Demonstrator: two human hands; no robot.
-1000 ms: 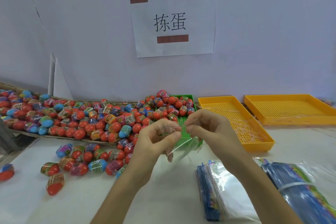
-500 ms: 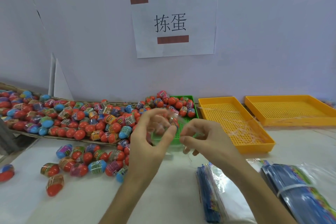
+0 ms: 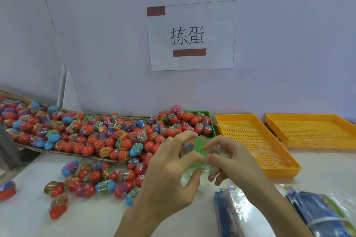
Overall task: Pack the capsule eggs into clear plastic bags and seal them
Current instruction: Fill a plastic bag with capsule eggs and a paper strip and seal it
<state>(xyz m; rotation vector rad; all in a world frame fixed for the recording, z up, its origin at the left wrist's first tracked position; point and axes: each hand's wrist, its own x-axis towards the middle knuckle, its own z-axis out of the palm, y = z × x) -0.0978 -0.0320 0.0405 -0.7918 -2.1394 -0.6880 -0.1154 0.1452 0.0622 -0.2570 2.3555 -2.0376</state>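
A sign (image 3: 191, 35) hangs on the wall at upper centre of the frame. Below it, the table (image 3: 28, 217) spans the lower frame. A cardboard tray (image 3: 57, 151) heaped with capsule eggs (image 3: 92, 131) occupies centre left; loose eggs (image 3: 90, 179) lie on the table in front of it. A small tray (image 3: 204, 113) sits right of the heap, followed rightward by two perforated trays (image 3: 256, 140) (image 3: 312, 129). Both hands, left hand (image 3: 169, 175) and right hand (image 3: 233, 158), meet at frame centre around a clear bag (image 3: 196, 169). Bag stacks (image 3: 240, 215) lie at lower right.
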